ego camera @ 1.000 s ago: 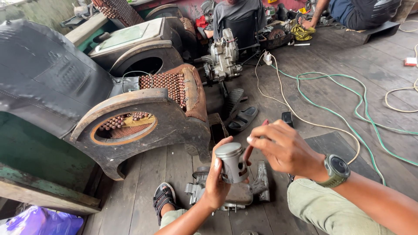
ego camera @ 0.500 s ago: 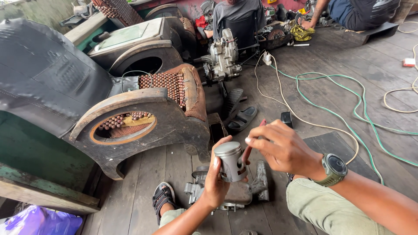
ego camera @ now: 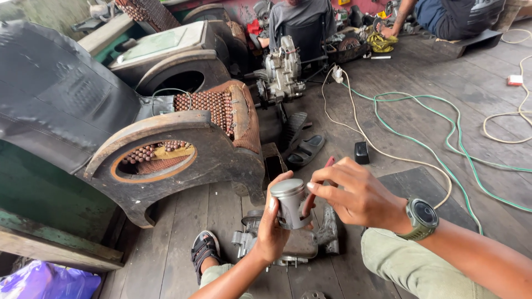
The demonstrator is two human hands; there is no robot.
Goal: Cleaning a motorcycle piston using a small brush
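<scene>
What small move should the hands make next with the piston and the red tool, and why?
Probably keep the left hand steady on the piston while the right hand works the red-handled tool at its side: the tool's tip already meets the piston there.

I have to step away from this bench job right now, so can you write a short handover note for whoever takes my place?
Left hand: holds the metal piston upright, fingers around its skirt.
Right hand: holds a red-handled tool against the piston's side.
Beneath the hands: a small engine block sits on the wooden floor; the piston is held above it, apart from it.
Done: piston is out and in hand.
Left: whatever the tool is working on at the piston's side cannot be seen; piston is not fitted to the block.
</scene>
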